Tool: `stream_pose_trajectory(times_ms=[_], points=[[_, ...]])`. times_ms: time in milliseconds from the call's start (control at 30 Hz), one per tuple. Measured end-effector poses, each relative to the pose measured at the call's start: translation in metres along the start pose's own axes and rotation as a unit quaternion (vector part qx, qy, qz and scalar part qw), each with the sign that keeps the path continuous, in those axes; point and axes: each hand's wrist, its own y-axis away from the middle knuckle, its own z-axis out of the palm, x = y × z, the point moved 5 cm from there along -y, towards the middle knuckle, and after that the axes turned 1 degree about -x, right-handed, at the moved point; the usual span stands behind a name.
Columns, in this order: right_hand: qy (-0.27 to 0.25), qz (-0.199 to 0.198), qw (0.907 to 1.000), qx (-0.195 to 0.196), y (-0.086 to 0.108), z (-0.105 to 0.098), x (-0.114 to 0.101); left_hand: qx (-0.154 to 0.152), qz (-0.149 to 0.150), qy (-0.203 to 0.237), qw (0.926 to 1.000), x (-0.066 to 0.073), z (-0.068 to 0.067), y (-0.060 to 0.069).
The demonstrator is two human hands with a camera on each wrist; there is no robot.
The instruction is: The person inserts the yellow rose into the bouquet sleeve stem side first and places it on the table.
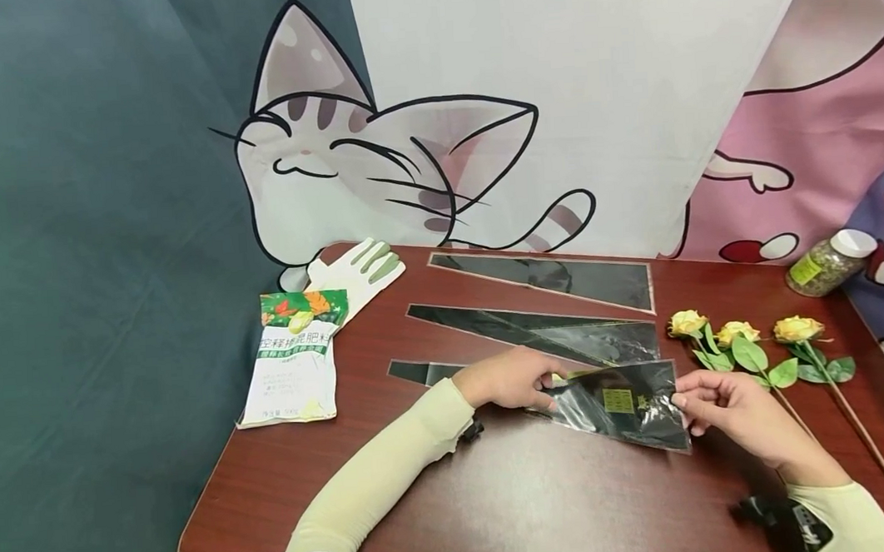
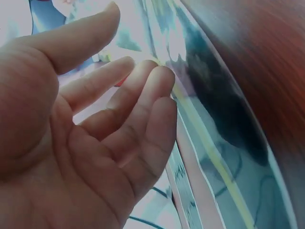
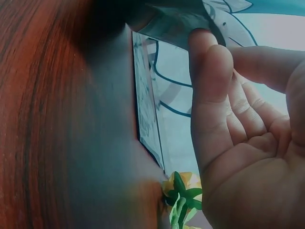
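Note:
My right hand (image 1: 745, 410) pinches the wide right end of a black plastic flower sleeve (image 1: 617, 402) between thumb and fingers. The pinched film (image 3: 178, 21) shows in the right wrist view. At the sleeve's left part is my left hand (image 1: 513, 378), its fingers loosely bent. In the left wrist view the left hand's thumb (image 2: 90, 36) stands apart from its fingers, with glossy film (image 2: 209, 95) beside them. Farther back lie two tapered black sleeves (image 1: 555, 278). A narrow dark end (image 1: 409, 371) shows left of my left hand; whether it belongs to the held sleeve I cannot tell.
Three yellow roses (image 1: 737, 333) with long stems lie at the right, near my right forearm. A white-lidded jar (image 1: 831, 264) stands at the back right corner. On the left are a fertilizer bag (image 1: 293, 367) and a white glove (image 1: 359, 272). A printed cloth (image 1: 589, 76) hangs behind the table (image 1: 513, 489).

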Motion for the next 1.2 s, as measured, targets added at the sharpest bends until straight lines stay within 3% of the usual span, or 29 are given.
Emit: stream_pose_trajectory(times_ms=[300,433,533,633,800,900,1000,1200], points=[[-0.03,0.037,0.9988,0.002,-0.002,0.004,0.004,0.042,0.027,0.018,0.9986,0.023,0.006,-0.018],[-0.04,0.042,0.9983,0.001,-0.003,0.006,0.004,0.079,0.002,0.051,0.9956,0.03,0.008,-0.023],[-0.05,0.042,0.9978,0.003,-0.002,0.006,0.004,0.11,-0.026,0.107,0.9878,0.034,0.011,-0.027],[-0.059,0.042,0.9974,0.004,-0.002,0.007,0.004,0.136,-0.047,0.194,0.9704,0.04,0.014,-0.032],[-0.066,0.048,0.9966,0.006,-0.002,0.008,0.005,0.16,-0.068,0.342,0.9236,0.052,0.024,-0.042],[-0.068,0.053,0.9962,0.003,-0.002,0.011,0.005,0.172,-0.08,0.389,0.9018,0.058,0.028,-0.047],[-0.066,0.058,0.9962,0.003,-0.003,0.013,0.004,0.182,-0.089,0.406,0.8908,0.063,0.031,-0.051],[-0.051,0.071,0.9961,0.009,-0.004,0.014,0.003,0.191,-0.097,0.425,0.8795,0.068,0.035,-0.057]])
